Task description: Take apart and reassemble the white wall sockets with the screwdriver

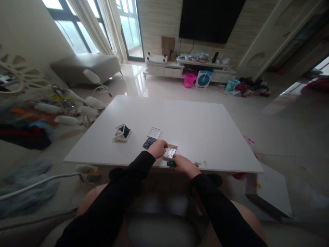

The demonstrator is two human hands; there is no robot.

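Note:
My left hand is closed in a pinch at the left rim of a small open box; whatever its fingers hold is hidden. Shiny silvery-white contents fill the box. My right hand is wrapped round a screwdriver at the box's near right corner. Its green handle sticks out to the left, and a thin shaft seems to show on the right. Partly behind my left hand lies a dark square part. Just beyond it is a white square frame.
Left on the white table stands a white box-shaped piece with a black panel and raised flap. A small pale item lies near the front edge. White lamp-like arms reach close to the table's left side.

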